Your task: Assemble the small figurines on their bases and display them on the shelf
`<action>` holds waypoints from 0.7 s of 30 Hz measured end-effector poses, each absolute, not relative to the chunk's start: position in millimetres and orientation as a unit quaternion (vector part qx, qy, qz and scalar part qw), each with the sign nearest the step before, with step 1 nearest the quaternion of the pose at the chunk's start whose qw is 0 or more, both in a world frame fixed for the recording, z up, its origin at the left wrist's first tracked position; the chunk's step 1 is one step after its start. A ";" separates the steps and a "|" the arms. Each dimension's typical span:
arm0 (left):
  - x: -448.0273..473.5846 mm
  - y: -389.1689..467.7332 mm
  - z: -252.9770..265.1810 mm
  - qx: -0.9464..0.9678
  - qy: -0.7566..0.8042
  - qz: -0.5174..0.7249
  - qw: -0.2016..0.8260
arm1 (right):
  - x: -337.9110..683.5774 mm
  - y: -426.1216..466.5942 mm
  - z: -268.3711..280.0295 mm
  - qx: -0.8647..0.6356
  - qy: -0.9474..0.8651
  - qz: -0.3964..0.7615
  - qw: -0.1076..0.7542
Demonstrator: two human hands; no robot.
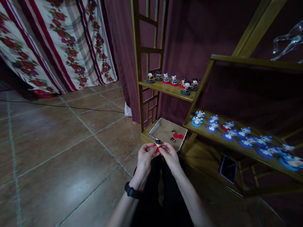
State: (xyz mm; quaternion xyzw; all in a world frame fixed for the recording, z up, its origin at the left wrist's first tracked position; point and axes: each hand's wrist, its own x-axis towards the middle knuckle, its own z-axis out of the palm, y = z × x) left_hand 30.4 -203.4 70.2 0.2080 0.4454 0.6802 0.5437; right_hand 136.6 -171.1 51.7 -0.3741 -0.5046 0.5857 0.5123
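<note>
Between both hands, at the centre of the head view, is a small figurine with a black top and a red lower part. My left hand pinches it from the left, a dark band on that wrist. From the other side my right hand grips it with closed fingers. The fingers partly hide its lower part. Just beyond the hands sits a shallow open box. Inside it lie small dark figurine pieces and red round bases.
A wooden shelf unit rises ahead, with several figurines on its upper board. Blue-based figurines line the lower right board. A phone lies beneath it. A clear ornament stands upper right. Tiled floor spreads left, crossed by a cable.
</note>
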 end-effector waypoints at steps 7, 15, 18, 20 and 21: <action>37.2 -204.2 76.6 0.246 0.483 0.682 0.491 | 133.8 -171.5 51.3 -0.384 -0.469 0.606 0.514; 37.7 -202.2 74.6 0.247 0.472 0.686 0.496 | 130.6 -169.8 52.4 -0.392 -0.441 0.609 0.530; 35.5 -203.0 73.9 0.234 0.464 0.681 0.517 | 131.4 -168.0 51.4 -0.390 -0.447 0.609 0.527; 34.8 -203.6 73.8 0.228 0.462 0.680 0.522 | 131.5 -166.8 50.6 -0.383 -0.450 0.608 0.529; 34.7 -203.7 73.9 0.228 0.462 0.680 0.522 | 131.3 -166.2 50.2 -0.381 -0.451 0.608 0.531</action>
